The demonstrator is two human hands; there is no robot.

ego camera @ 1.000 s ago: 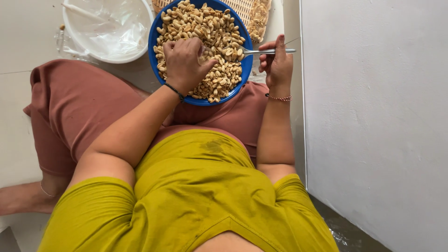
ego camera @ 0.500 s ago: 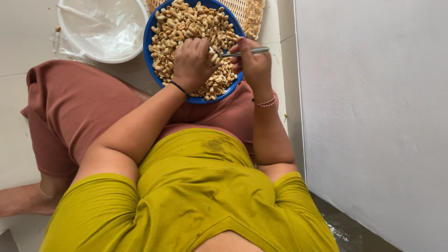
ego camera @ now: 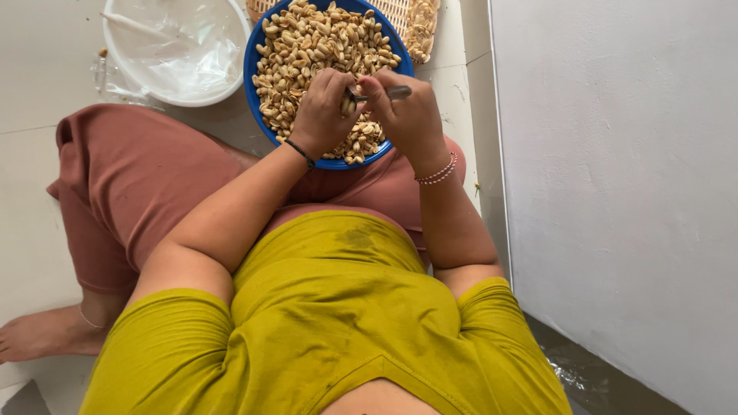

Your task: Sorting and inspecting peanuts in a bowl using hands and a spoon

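Your left hand pinches a nut over the near rim of the blue bowl on your lap. Your right hand grips a small metal tool against it, seemingly mid-peel; next calls for steady prying. Beyond, a white bowl sits on the floor.

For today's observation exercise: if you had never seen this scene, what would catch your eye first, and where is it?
First the blue bowl, heaped with pale nuts at top centre, on the seated person's lap. Above it the left hand and right hand meet, the right gripping a thin metal tool against a nut held by the left. A white bowl lined with clear plastic sits on the floor, upper left.
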